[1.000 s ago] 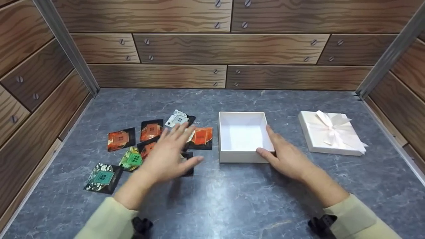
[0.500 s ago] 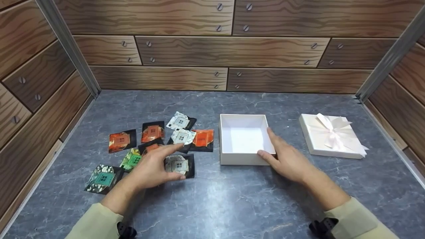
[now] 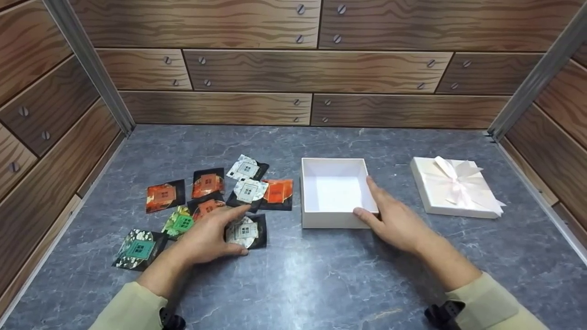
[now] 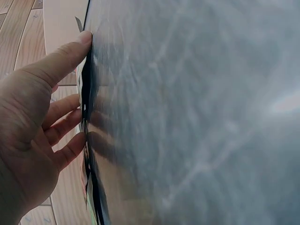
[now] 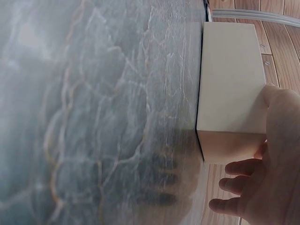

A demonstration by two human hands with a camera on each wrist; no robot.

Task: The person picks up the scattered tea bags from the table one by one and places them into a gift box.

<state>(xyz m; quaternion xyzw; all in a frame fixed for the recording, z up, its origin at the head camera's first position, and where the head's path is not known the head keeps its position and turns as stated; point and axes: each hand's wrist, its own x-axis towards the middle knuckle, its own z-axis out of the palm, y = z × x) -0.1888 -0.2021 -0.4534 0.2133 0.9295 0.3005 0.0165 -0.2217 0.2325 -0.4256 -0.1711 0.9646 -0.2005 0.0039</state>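
Head view, leftmost: a wood-patterned wall (image 3: 41,87) stands beside the grey table (image 3: 293,284). On the table lie the teal packet (image 3: 137,250), nearest the person, and the left orange packet (image 3: 161,196) farther back. Next comes the green packet (image 3: 180,223), partly behind the left hand (image 3: 206,238).

That hand's thumb and index finger are set wide apart, with the near white packet (image 3: 245,231) between them: the index finger reaches past its far edge, the thumb tip is at its near edge. The left wrist view shows the thumb straight and the other fingers slightly bent beside the packets' edges; the packet is not pinched, and how firmly the fingers touch it I cannot tell.

Beyond the hand lie the far orange packet (image 3: 208,182) and the middle orange packet (image 3: 207,207), the latter partly covered. To their right are the far white packet (image 3: 247,168) and the middle white packet (image 3: 247,190), whose right side meets the red packet (image 3: 276,192).

Near the red packet, the box (image 3: 332,220) sits upright, lidless. The right hand (image 3: 401,222) is at its right side, thumb over the near rim, index finger along the right rim. Right wrist view: the three remaining fingers are extended and spaced apart, clasping nothing.

Farthest right, well apart from the box, the lid (image 3: 431,204) lies flat, bow (image 3: 458,181) upward.
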